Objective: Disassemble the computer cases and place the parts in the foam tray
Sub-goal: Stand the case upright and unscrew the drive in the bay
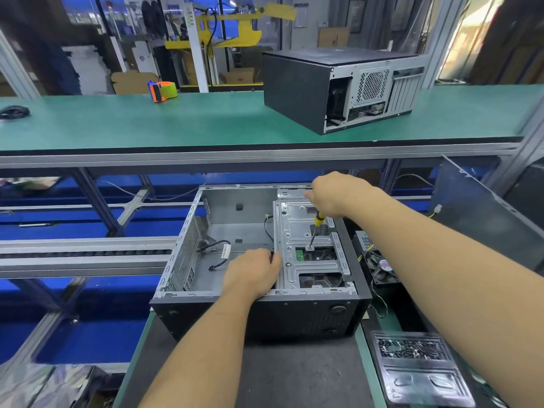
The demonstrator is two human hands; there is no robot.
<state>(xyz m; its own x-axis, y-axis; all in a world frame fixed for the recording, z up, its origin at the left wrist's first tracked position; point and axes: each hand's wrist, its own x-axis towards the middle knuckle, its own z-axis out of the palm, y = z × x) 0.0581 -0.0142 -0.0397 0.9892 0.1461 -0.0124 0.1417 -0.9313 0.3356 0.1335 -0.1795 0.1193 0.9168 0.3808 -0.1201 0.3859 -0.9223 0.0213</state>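
We see an open computer case (259, 260) lying on its side on the near tabletop (294, 375), its open face turned up towards us and its dark front panel nearest. Inside, the left part is a bare metal bay with a few loose black cables (216, 251); the right part is taken up by a silver drive cage (309, 245) with cut-outs, through one of which a small green circuit board (300, 254) shows.

Our right hand (338, 195) is curled round the top of a screwdriver (315, 231) with a yellow and black handle, held nearly upright, its tip resting on the drive cage just beside the green board. Our left hand (253, 272) grips the left edge of the drive cage, thumb on top, fingers curled over the edge into the bay.

To the right of the case, on the near tabletop, sits a black plastic tray (418, 369) with compartments; the far one holds a heap of small dark screws, we think, though they are too small to be sure. Just beyond it, beside the case, lies a fan (382, 267) with wires.

On the far tabletop (147, 119), a green surface raised above the near one, a second computer case (332, 89) stands closed, its rear panel facing right. Well to its left lies an orange and green tape dispenser (163, 91), and at the far left edge a coil of black cable (13, 112).
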